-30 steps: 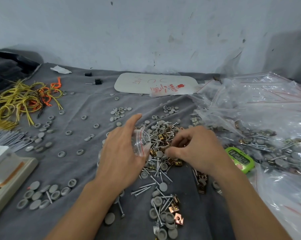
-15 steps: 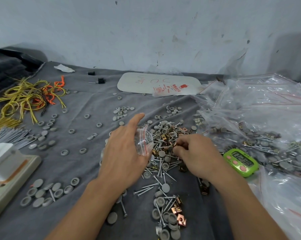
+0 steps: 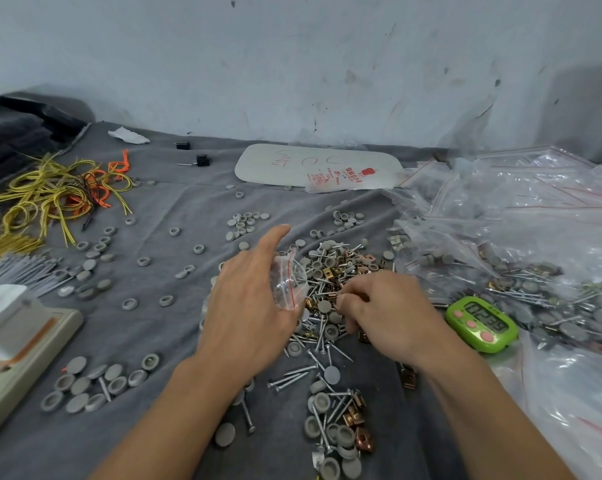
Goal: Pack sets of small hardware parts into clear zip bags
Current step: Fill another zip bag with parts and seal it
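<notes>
The left hand point(image 3: 251, 306) grasps a small clear zip bag point(image 3: 287, 284) with a red seal strip, thumb and lower fingers curled round it and the forefinger stretched forward; a few screws seem to show through the plastic, though they may lie behind it. Just beside it, the right hand point(image 3: 389, 313) rests knuckles-up with its fingers curled down into the main pile of parts point(image 3: 327, 271); whether it pinches a piece I cannot tell. That pile mixes silver screws, grey round caps and copper-coloured clips, loose on the grey cloth point(image 3: 147, 341); a smaller pile point(image 3: 337, 427) of the same three parts lies nearer the person, between the forearms.

To the right a green timer point(image 3: 479, 323) sits on the cloth; beyond and around it spreads a heap of clear zip bags point(image 3: 500, 216), and the filled bags point(image 3: 552, 296) among them hold screws, caps and clips. At the far edge a white board point(image 3: 275, 164) carries a flat pack of bags point(image 3: 334, 178) with red print. On the left lie a cluster of grey caps point(image 3: 95, 382), a power strip point(image 3: 25, 344), and yellow and orange wires point(image 3: 50, 192).
</notes>
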